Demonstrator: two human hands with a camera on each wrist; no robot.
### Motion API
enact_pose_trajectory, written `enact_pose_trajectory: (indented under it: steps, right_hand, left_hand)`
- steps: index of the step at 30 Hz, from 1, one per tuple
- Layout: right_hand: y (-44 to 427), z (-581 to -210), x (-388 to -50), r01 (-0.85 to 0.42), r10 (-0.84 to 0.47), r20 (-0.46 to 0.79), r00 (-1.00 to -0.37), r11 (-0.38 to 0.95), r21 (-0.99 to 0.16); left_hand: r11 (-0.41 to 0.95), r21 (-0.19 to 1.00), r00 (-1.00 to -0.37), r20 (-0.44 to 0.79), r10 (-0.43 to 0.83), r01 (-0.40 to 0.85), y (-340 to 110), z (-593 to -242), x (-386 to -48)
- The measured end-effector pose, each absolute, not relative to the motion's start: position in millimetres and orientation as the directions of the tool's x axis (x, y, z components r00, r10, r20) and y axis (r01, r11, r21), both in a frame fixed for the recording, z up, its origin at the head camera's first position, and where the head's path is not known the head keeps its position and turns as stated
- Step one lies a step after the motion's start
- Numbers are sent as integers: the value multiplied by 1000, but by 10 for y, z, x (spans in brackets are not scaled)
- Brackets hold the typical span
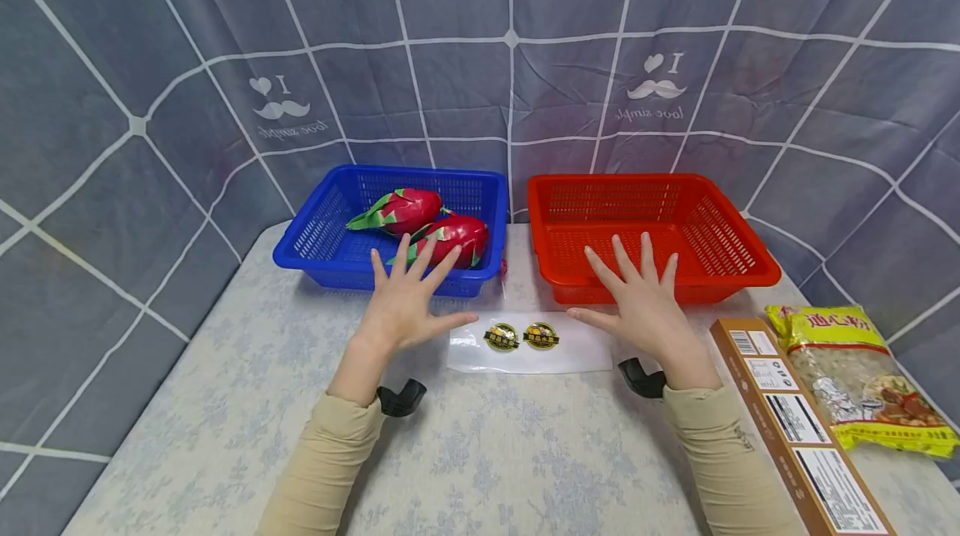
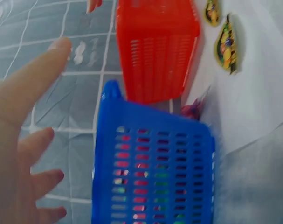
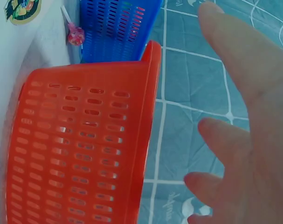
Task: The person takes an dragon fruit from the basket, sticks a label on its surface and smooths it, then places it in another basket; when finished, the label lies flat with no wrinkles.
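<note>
Both hands are spread with straight fingers and hold nothing. In the head view my left hand (image 1: 401,303) is at the front edge of the blue basket (image 1: 330,269), in which two red dragon fruits (image 1: 408,209) with green tips lie. My right hand (image 1: 645,307) is in front of the red basket (image 1: 731,279), which holds nothing. Between the hands a white sheet (image 1: 577,357) with two round dark-and-gold stickers (image 1: 501,337) lies on the table. A small pink wrapped item (image 3: 76,36) with a white stick shows between the baskets in the right wrist view.
At the right a long brown box (image 1: 806,436) lies beside a yellow-and-clear food bag (image 1: 862,382). A grey checked curtain (image 1: 465,94) hangs behind the baskets. The table (image 1: 525,461) has a pale floral cover. Dark devices sit at both wrists.
</note>
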State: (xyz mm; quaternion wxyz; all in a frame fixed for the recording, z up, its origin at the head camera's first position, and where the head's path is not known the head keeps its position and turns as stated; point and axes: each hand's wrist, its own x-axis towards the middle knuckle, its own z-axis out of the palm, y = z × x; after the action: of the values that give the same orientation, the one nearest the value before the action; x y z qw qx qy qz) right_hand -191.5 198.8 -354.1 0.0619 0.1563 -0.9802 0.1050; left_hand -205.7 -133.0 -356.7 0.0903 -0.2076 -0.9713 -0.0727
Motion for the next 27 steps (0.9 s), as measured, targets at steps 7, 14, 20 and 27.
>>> enact_pose_trajectory:
  steps: [7, 14, 20, 27]
  right_hand:
    - [1944, -3514, -1905, -364, -321, 187, -928, 888, -280]
    - [1796, -3403, -1858, -401, -300, 272, -914, 768, -499]
    - [1649, -3243, -1954, -484, -270, 403, -875, 543, -687]
    - [1398, -3061, -2364, -392, -261, 365, -894, 58, -918]
  left_hand:
    - [800, 356, -864, 343, 369, 483, -1533, -3478, -2096]
    - [515, 706, -868, 459, 190, 486, -1927, -3440, -2117]
    - [162, 879, -894, 433, 117, 447, -2302, -3496, -2150]
    - [-111, 943, -946, 321, 53, 314, -2632, -3704, -2201]
